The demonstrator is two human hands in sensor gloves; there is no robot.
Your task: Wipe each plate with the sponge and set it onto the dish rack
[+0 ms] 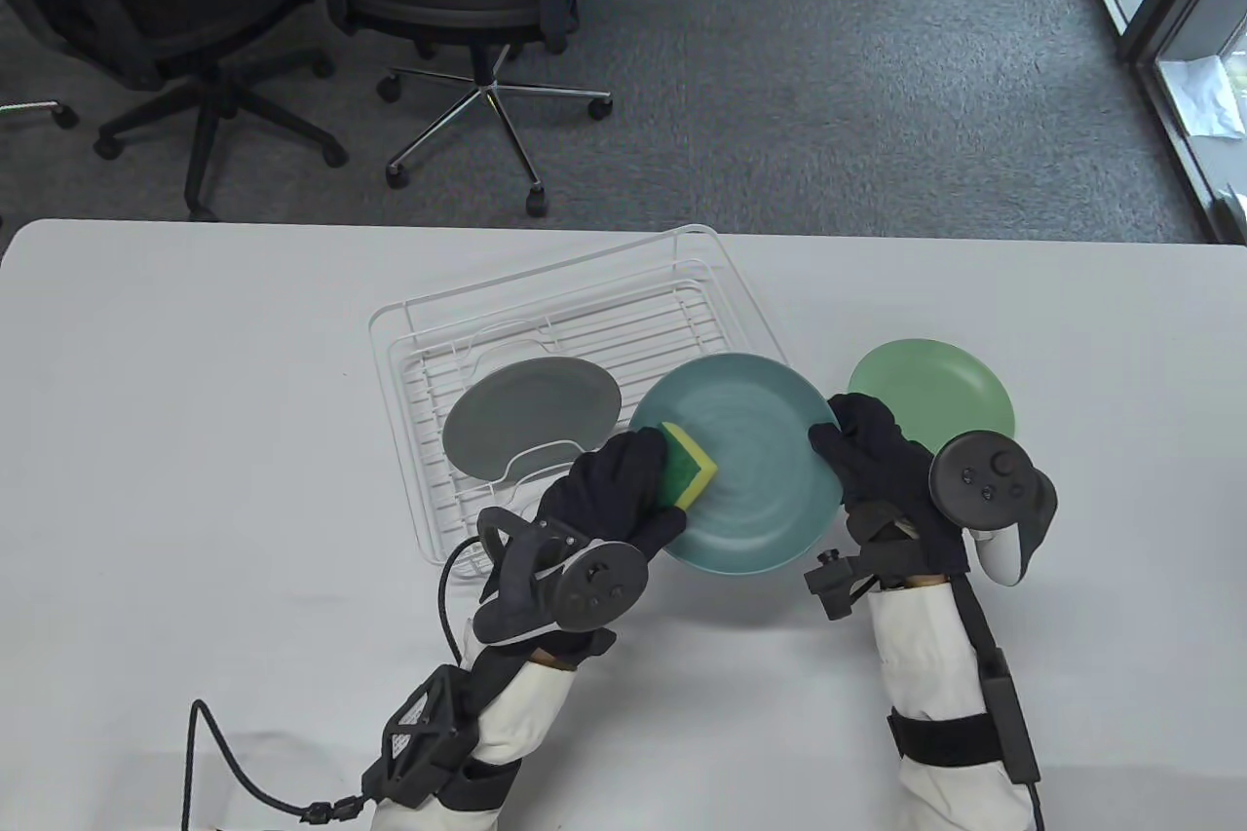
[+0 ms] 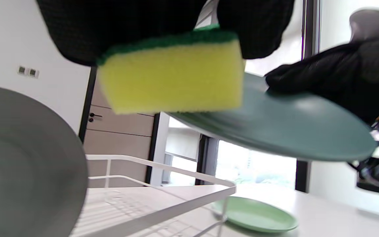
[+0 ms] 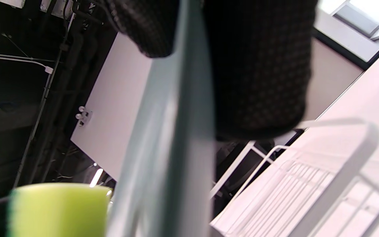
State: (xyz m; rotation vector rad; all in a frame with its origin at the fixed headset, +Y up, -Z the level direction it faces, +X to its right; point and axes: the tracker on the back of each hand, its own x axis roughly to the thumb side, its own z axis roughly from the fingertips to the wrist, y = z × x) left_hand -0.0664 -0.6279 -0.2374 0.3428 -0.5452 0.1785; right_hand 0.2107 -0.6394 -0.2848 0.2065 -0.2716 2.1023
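Note:
A teal plate (image 1: 755, 471) is held above the table beside the white dish rack (image 1: 575, 305). My right hand (image 1: 857, 456) grips its right rim, thumb on top (image 2: 285, 77). My left hand (image 1: 633, 490) holds a yellow sponge with a green scrub side (image 1: 690, 471) against the plate's left part; the sponge (image 2: 173, 77) fills the left wrist view, and its edge (image 3: 58, 210) shows next to the plate (image 3: 169, 148) in the right wrist view. A grey plate (image 1: 531, 417) lies in the rack. A light green plate (image 1: 930, 388) sits on the table behind my right hand.
The white table (image 1: 195, 441) runs wide to the left and right of the rack. Office chairs (image 1: 468, 3) stand on the carpet beyond the far edge. A cable (image 1: 234, 763) trails from my left forearm at the near edge.

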